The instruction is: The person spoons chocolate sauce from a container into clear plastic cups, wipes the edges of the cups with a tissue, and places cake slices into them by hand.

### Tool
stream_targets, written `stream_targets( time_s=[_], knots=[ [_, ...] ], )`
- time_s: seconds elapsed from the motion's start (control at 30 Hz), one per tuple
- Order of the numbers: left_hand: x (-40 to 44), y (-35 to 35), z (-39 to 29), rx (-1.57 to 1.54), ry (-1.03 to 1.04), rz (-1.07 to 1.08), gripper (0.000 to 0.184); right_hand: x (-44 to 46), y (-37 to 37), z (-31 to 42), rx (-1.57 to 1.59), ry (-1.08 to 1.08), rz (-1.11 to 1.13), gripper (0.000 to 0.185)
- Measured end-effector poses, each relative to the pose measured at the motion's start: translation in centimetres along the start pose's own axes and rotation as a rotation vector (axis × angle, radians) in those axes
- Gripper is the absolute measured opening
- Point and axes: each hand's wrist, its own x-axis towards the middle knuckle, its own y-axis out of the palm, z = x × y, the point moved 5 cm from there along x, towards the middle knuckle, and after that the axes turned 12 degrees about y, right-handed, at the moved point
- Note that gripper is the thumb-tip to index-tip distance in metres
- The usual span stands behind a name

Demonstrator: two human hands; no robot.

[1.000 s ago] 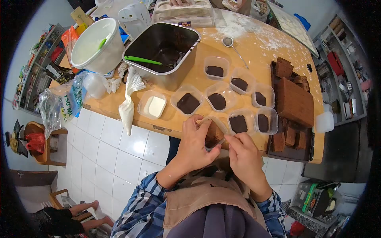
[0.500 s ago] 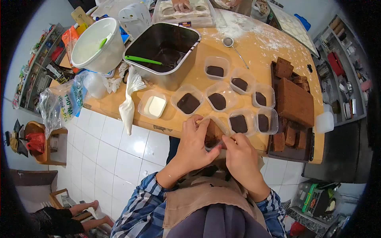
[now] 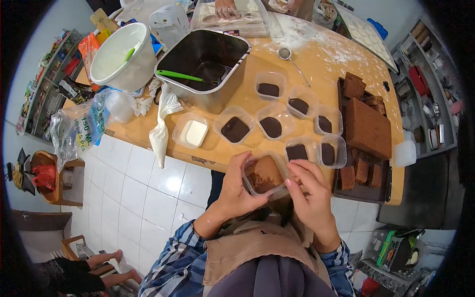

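A clear plastic tub (image 3: 250,184) with pieces of brown cake (image 3: 267,173) inside is held at the table's front edge. My left hand (image 3: 232,185) is closed around its left side, thumb along the near rim. Beside the right rim is my right hand (image 3: 311,193), its fingers apart and slightly bent, a fingertip touching the rim. Around them on the table stand several clear tubs with a dark chocolate layer, such as one tub (image 3: 235,127) to the left. Another tub (image 3: 192,131) has a white layer on top.
A brown cake block (image 3: 367,127) and cut pieces sit on a dark tray at right. At left are a metal pan (image 3: 205,91) with dark chocolate, a white bowl (image 3: 104,64) and a piping bag (image 3: 159,131). Another person's hand (image 3: 226,9) works at the far side.
The tub has tilted up toward me, showing the cake inside. My right hand has moved from over the tub to its right side, and its fingers have opened out.
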Motion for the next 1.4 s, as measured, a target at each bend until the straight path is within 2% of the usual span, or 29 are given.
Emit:
stream_targets(
  time_s=[0.1, 0.2, 0.3, 0.4, 0.43, 0.53, 0.6, 0.67, 0.77, 0.9, 1.0, 1.17, 1.4],
  knots=[
    [0.5, 0.3, -1.8, -0.382, -0.030, -0.028, 0.088, 0.0, -0.8, 1.2, 0.096, -0.026, 0.137, 0.029],
    [1.7, 0.2, -2.6, -0.686, -0.096, -0.025, 0.092, -0.2, -1.6, 1.8, 0.179, -0.046, 0.137, 0.029],
    [2.3, 0.9, -2.2, -1.110, -0.188, -0.057, 0.082, -0.9, -2.0, 2.2, 0.212, -0.049, 0.157, 0.029],
    [2.8, 2.8, -2.2, -1.527, -0.270, -0.047, 0.070, -1.3, -2.2, 3.3, 0.126, -0.153, 0.092, 0.029],
    [3.1, 3.2, -2.4, -1.503, -0.192, -0.007, 0.060, -1.3, -2.3, 3.6, 0.061, -0.193, 0.045, 0.029],
    [2.6, 4.6, -1.9, -1.653, -0.337, -0.001, 0.056, -1.3, -2.8, 4.6, -0.130, -0.304, -0.080, 0.028],
    [2.5, 5.4, -1.5, -1.583, -0.432, -0.018, 0.053, -1.3, -2.8, 5.3, -0.246, -0.374, -0.139, 0.028],
    [2.5, 6.0, -1.4, -1.585, -0.455, -0.022, 0.051, -1.2, -2.7, 5.0, -0.170, -0.349, -0.123, 0.032],
    [1.9, 6.9, -0.2, -1.496, -0.509, 0.013, 0.060, -1.5, -2.2, 4.5, -0.092, -0.279, -0.103, 0.040],
    [1.9, 7.5, 0.4, -1.471, -0.485, 0.070, 0.060, -1.9, -1.7, 3.5, -0.053, -0.252, -0.031, 0.047],
    [1.9, 7.5, 0.3, -1.481, -0.483, 0.092, 0.062, -2.1, -1.5, 3.9, -0.141, -0.263, -0.082, 0.043],
    [2.2, 7.5, -0.1, -1.546, -0.450, 0.082, 0.068, -2.4, -1.0, 4.8, -0.265, -0.379, -0.024, 0.044],
    [3.0, 6.9, -0.5, -1.403, -0.338, 0.070, 0.074, -3.0, -0.8, 5.1, -0.275, -0.457, -0.079, 0.049]
  ],
)
